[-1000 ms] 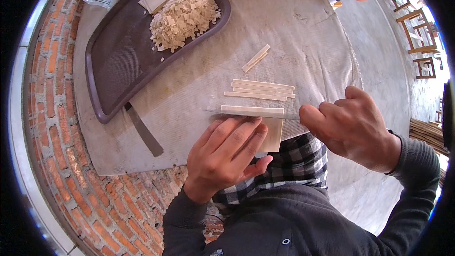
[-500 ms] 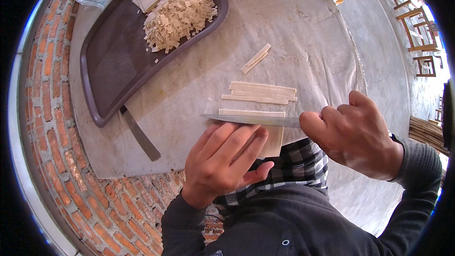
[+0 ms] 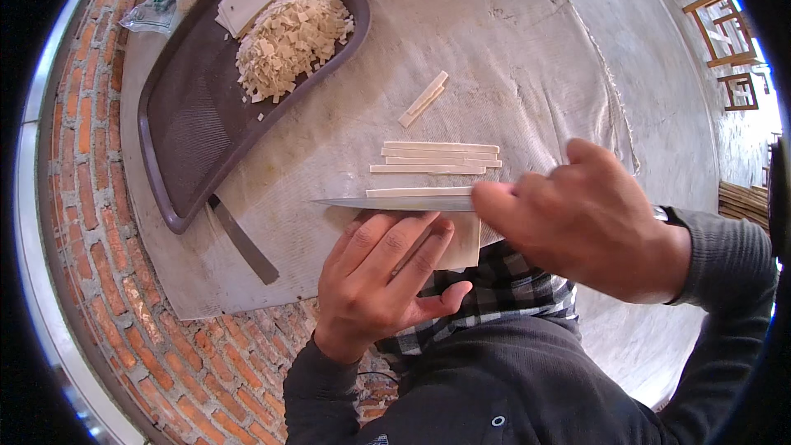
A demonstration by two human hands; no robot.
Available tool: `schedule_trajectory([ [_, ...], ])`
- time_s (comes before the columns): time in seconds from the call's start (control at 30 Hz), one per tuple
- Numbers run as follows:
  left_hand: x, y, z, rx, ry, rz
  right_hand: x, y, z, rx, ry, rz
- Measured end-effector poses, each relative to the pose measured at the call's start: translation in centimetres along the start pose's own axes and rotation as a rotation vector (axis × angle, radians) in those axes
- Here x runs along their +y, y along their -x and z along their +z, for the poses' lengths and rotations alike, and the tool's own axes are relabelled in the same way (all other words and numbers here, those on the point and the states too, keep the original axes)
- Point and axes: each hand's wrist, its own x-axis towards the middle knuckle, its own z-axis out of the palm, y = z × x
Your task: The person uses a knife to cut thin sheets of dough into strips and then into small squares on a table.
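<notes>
Brick-edged bench under pale cloth (image 3: 511, 58). Left hand (image 3: 387, 280) flat, fingers spread, pinning pale sheet (image 3: 463, 241). Right hand (image 3: 589, 222) closed around knife (image 3: 395, 203), blade just beyond fingertips, cut strips (image 3: 437, 158) beside. Risk: blade slipping toward knuckles, nicking fingers.

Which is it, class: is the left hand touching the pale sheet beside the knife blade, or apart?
Touching. The head view shows the left hand lying flat on the pale sheet, fingers up against the knife blade.

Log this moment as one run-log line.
left hand: pressing pale sheet | right hand: holding knife | cut strips beside blade
</notes>
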Motion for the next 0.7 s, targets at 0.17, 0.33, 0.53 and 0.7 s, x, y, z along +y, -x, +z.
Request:
schedule_trajectory([
  [0.17, 0.2, -0.7, -0.3, 0.008, -0.003, 0.019, 1.0, 2.7, 0.4, -0.016, -0.009, 0.014],
  [0.33, 0.2, -0.5, 0.0, 0.032, -0.003, 0.027, -0.4, -1.1, 0.2, 0.086, -0.061, -0.049],
  [0.53, 0.1, -0.2, -0.2, 0.087, 0.028, 0.028, 0.6, 1.0, -0.8, 0.014, 0.010, -0.019],
  [0.7, 0.2, -0.7, 0.0, 0.099, 0.064, -0.009, 0.8, 2.0, 0.2, 0.054, 0.020, -0.004],
])
